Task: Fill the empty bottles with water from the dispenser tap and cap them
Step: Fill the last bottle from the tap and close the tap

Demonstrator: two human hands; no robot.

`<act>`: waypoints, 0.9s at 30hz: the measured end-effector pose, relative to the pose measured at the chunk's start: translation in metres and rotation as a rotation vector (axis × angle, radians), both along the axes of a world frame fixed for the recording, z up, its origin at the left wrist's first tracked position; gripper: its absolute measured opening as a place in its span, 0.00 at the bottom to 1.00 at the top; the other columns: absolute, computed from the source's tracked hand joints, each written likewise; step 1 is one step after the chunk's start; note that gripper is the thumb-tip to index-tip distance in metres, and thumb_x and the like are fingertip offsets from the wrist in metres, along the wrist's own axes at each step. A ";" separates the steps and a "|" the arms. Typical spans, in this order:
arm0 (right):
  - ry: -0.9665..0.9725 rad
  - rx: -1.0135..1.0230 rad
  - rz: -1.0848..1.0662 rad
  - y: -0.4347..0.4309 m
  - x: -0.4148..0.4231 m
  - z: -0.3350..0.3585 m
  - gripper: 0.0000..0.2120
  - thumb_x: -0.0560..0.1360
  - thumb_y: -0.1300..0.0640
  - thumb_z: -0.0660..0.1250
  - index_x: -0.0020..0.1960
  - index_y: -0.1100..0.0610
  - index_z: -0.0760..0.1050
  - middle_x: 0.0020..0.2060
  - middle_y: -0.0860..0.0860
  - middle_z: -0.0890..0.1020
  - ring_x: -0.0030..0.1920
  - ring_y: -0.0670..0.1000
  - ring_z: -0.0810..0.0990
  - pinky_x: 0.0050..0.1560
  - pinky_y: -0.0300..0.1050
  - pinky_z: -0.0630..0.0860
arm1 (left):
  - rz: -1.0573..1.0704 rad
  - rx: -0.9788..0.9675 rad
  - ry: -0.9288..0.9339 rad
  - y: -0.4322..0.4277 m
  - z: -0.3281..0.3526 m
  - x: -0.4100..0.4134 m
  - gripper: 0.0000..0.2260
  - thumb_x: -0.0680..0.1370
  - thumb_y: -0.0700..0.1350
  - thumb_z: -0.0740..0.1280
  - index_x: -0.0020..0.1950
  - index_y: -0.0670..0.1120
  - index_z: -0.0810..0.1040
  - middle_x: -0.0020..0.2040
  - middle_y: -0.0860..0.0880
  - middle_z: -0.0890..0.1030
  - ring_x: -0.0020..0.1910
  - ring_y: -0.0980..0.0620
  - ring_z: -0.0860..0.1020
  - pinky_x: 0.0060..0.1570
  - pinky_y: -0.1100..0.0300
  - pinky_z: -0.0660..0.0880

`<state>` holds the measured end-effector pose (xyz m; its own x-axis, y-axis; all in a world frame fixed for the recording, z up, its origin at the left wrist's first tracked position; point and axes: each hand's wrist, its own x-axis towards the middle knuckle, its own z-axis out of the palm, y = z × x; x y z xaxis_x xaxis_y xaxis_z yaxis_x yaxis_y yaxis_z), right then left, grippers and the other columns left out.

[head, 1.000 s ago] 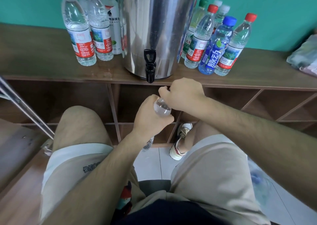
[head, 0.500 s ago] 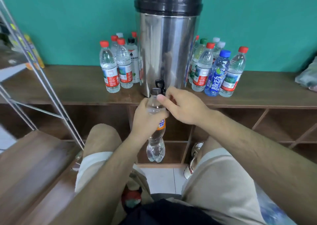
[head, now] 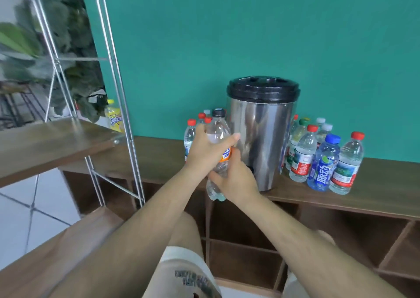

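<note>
A clear bottle [head: 217, 130] with an orange label and a dark cap [head: 218, 112] is held upright in both hands, lifted off the table [head: 159, 159] just in front of the steel dispenser [head: 261, 138]. The left hand [head: 208, 153] wraps the bottle's upper body, thumb reaching across the front. The right hand [head: 235, 181] curls round the lower part, leaving only the base showing beneath it. The two-handed hold keeps the bottle vertical and steady. With the cap seated and water seemingly high inside, this one looks finished and ready to be set down. The tap is hidden behind the right hand.

A group of red-capped bottles [head: 189, 136] stands on the table just left of the dispenser, partly behind the left hand; that is the likely spot for the held bottle. A second cluster [head: 302, 154], including a blue bottle [head: 322, 168], stands on the dispenser's right, and whether any of those need filling cannot be told. Open cubbyholes [head: 250, 229] run under the table, and a metal rack [head: 56, 140] with a yellow bottle [head: 114, 121] behind it stands farther left.
</note>
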<state>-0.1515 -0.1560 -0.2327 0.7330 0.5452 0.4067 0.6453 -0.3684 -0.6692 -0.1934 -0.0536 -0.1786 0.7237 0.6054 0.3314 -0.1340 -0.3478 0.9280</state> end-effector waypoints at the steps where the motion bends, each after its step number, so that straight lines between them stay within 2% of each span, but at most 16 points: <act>1: 0.003 -0.014 0.000 0.006 0.003 0.002 0.33 0.75 0.42 0.75 0.70 0.53 0.62 0.58 0.50 0.83 0.56 0.56 0.84 0.48 0.48 0.74 | 0.006 0.012 -0.006 0.007 -0.001 -0.001 0.30 0.71 0.64 0.78 0.64 0.51 0.70 0.54 0.55 0.81 0.53 0.57 0.83 0.52 0.56 0.80; 5: 0.024 -0.062 -0.017 0.035 0.020 -0.003 0.31 0.75 0.42 0.75 0.68 0.53 0.64 0.56 0.50 0.84 0.54 0.56 0.85 0.53 0.53 0.80 | 0.074 -0.018 -0.056 0.048 -0.018 0.003 0.23 0.76 0.72 0.64 0.59 0.56 0.69 0.55 0.56 0.78 0.51 0.65 0.81 0.46 0.67 0.76; 7: 0.059 -0.052 -0.034 0.051 0.029 -0.010 0.30 0.75 0.44 0.76 0.66 0.53 0.64 0.56 0.50 0.83 0.54 0.56 0.85 0.52 0.50 0.79 | 0.136 -0.044 -0.033 0.073 -0.034 0.013 0.18 0.80 0.69 0.60 0.58 0.56 0.70 0.57 0.54 0.78 0.54 0.62 0.81 0.48 0.64 0.75; 10: 0.147 -0.038 -0.073 0.075 0.043 -0.019 0.27 0.75 0.47 0.76 0.63 0.53 0.62 0.52 0.50 0.83 0.51 0.56 0.85 0.48 0.49 0.79 | 0.234 -0.010 0.067 0.113 -0.059 0.036 0.13 0.83 0.57 0.65 0.63 0.52 0.69 0.63 0.51 0.74 0.61 0.53 0.78 0.55 0.59 0.74; 12: 0.164 -0.042 -0.084 0.091 0.050 -0.023 0.27 0.76 0.49 0.75 0.65 0.55 0.62 0.52 0.52 0.83 0.51 0.58 0.85 0.46 0.50 0.78 | 0.262 0.033 0.153 0.135 -0.070 0.053 0.21 0.80 0.52 0.70 0.70 0.50 0.68 0.68 0.51 0.70 0.64 0.52 0.74 0.60 0.57 0.72; 14: 0.181 -0.025 -0.083 0.105 0.055 -0.027 0.31 0.76 0.49 0.75 0.69 0.59 0.63 0.56 0.56 0.83 0.54 0.60 0.84 0.52 0.54 0.80 | 0.272 0.014 0.219 0.151 -0.080 0.069 0.33 0.75 0.50 0.75 0.77 0.49 0.64 0.74 0.49 0.67 0.69 0.50 0.71 0.67 0.53 0.71; 16: 0.198 -0.008 -0.101 0.117 0.059 -0.032 0.33 0.76 0.50 0.76 0.71 0.60 0.62 0.60 0.58 0.81 0.58 0.62 0.82 0.56 0.56 0.79 | 0.267 -0.037 0.246 0.162 -0.089 0.084 0.42 0.72 0.50 0.78 0.81 0.50 0.60 0.77 0.47 0.64 0.72 0.47 0.70 0.68 0.52 0.70; 18: 0.192 -0.011 -0.133 0.127 0.065 -0.038 0.32 0.76 0.52 0.76 0.71 0.61 0.62 0.62 0.59 0.79 0.61 0.62 0.80 0.57 0.54 0.78 | 0.225 -0.090 0.255 0.170 -0.095 0.096 0.45 0.71 0.49 0.79 0.83 0.51 0.57 0.79 0.47 0.63 0.74 0.46 0.70 0.71 0.51 0.69; 21: 0.210 0.008 -0.155 0.138 0.076 -0.049 0.33 0.77 0.58 0.74 0.75 0.61 0.59 0.66 0.60 0.75 0.65 0.61 0.78 0.60 0.52 0.75 | 0.150 -0.149 0.241 0.182 -0.103 0.112 0.48 0.72 0.48 0.79 0.85 0.50 0.53 0.80 0.46 0.67 0.75 0.45 0.72 0.75 0.44 0.69; 23: 0.246 0.030 -0.157 0.144 0.082 -0.056 0.35 0.78 0.61 0.73 0.77 0.60 0.57 0.68 0.61 0.74 0.66 0.62 0.76 0.63 0.53 0.74 | 0.150 -0.158 0.260 0.186 -0.108 0.118 0.48 0.74 0.48 0.78 0.85 0.50 0.51 0.77 0.48 0.72 0.72 0.47 0.75 0.72 0.45 0.72; 24: 0.256 0.033 -0.156 0.146 0.085 -0.059 0.35 0.78 0.61 0.72 0.78 0.61 0.56 0.69 0.61 0.73 0.67 0.62 0.76 0.64 0.53 0.74 | 0.162 -0.147 0.275 0.187 -0.110 0.119 0.45 0.74 0.48 0.78 0.84 0.50 0.54 0.73 0.50 0.75 0.67 0.49 0.78 0.68 0.49 0.75; 27: 0.300 0.043 -0.147 0.152 0.093 -0.065 0.37 0.79 0.60 0.71 0.80 0.60 0.53 0.72 0.61 0.70 0.71 0.61 0.73 0.68 0.53 0.73 | 0.209 -0.056 0.304 0.189 -0.118 0.122 0.26 0.75 0.48 0.77 0.69 0.50 0.70 0.57 0.54 0.83 0.52 0.57 0.81 0.48 0.61 0.76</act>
